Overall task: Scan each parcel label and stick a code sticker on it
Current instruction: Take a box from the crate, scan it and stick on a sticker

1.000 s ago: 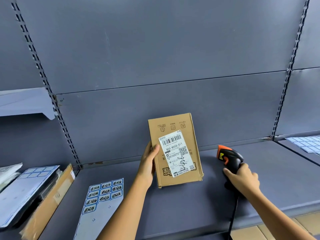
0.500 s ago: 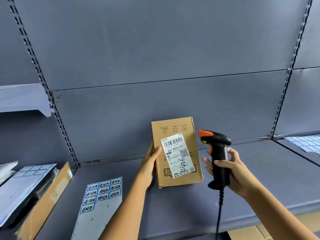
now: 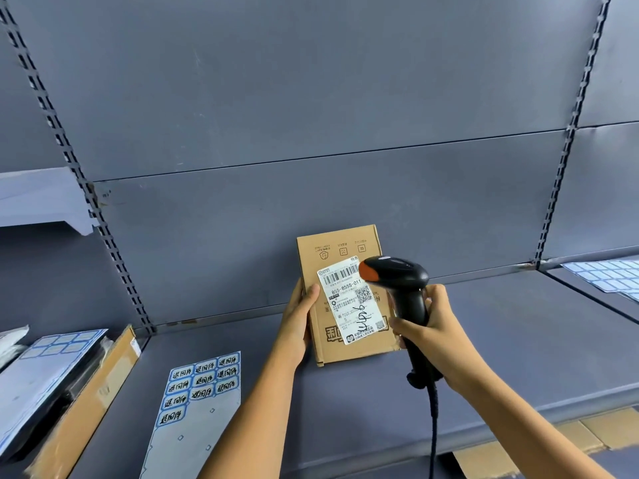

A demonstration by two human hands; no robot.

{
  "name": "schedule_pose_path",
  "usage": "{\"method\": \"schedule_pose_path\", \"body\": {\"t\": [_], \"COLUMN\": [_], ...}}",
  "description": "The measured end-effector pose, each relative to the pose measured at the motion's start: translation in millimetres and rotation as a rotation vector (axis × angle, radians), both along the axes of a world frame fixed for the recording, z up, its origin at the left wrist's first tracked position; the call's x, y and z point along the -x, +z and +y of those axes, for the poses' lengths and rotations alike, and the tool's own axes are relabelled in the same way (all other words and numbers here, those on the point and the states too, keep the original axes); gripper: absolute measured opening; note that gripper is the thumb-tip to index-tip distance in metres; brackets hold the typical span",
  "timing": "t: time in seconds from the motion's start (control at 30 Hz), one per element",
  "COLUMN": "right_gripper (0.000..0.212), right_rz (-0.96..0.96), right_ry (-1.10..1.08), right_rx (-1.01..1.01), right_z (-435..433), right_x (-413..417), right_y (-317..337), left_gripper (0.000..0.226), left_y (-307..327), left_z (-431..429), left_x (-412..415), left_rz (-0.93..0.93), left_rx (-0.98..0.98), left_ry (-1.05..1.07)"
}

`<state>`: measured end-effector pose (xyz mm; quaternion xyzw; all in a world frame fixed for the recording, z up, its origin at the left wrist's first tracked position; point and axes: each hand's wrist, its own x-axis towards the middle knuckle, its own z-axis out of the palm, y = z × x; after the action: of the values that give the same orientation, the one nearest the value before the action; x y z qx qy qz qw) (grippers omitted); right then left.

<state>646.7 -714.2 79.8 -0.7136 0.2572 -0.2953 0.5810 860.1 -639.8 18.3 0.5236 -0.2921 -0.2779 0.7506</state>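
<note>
A flat brown cardboard parcel (image 3: 345,350) stands on edge on the grey shelf (image 3: 518,357), leaning towards the back panel. A white label (image 3: 349,305) with a barcode, a QR code and handwriting is stuck on its front. My left hand (image 3: 299,318) holds the parcel's left edge, thumb on the front. My right hand (image 3: 432,337) grips the handle of a black scanner (image 3: 401,281) with an orange nose, whose head sits just in front of the label's upper right corner. A sheet of blue-edged code stickers (image 3: 200,385) lies on the shelf to the left.
At the far left lie a long cardboard box (image 3: 86,399) and another sticker sheet (image 3: 45,361). More blank sticker sheets (image 3: 608,278) lie on the neighbouring shelf at right. The scanner's cable (image 3: 432,426) hangs over the shelf's front edge. Flattened cardboard (image 3: 553,440) lies below.
My right hand has lifted the scanner off the shelf and brought it left and up, until its nose is over the parcel's label. The left hand keeps holding the parcel.
</note>
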Motion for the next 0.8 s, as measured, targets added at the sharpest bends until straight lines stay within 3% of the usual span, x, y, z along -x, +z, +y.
{"method": "schedule_pose_path", "body": {"t": [0.2, 0.8], "right_gripper": [0.033, 0.03], "right_rz": [0.085, 0.109], "right_ry": [0.003, 0.032], "right_rx": [0.11, 0.104], "right_z": [5.6, 10.6], "right_x": [-0.2, 1.7], "right_y": [0.8, -3.4], "left_gripper": [0.044, 0.047], "left_y": [6.1, 5.3], "left_z": [4.9, 4.9], "left_x": [7.5, 4.0], "left_rz": [-0.077, -0.054], "left_rx": [-0.058, -0.076], "left_ry": [0.0, 0.003]}}
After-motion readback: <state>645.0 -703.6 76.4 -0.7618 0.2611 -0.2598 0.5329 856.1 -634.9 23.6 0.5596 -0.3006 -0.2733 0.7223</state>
